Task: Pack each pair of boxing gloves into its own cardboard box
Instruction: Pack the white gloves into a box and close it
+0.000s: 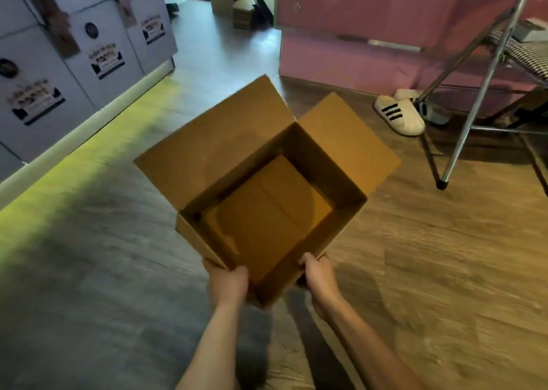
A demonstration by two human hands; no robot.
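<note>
An open cardboard box [268, 200] is held above the wooden floor [430, 271], its mouth turned up toward the camera and its inside showing only the folded bottom panels. It sits cornerwise to the view: one corner points back at the person, the opposite corner points away toward the pink wall [355, 34]. Its long axis looks to run from the near left to the far right, though the wide lens makes that hard to judge. Two top flaps stand open on the far sides, one spreading away to the left, the other to the right. The left hand [226, 283] has its grip closed over the near-left rim, thumb inside the box and fingers hidden behind the outer wall. The right hand [318, 275] grips the near-right wall beside the near corner, thumb on the rim, fingers wrapped outside. Beyond the box to the right a white slipper with black stripes [398, 115] lies on the floor next to the metal legs of a folding chair [474, 108]. Beyond the box to the left stand pale cabinets [74, 57] bearing stickers.
</note>
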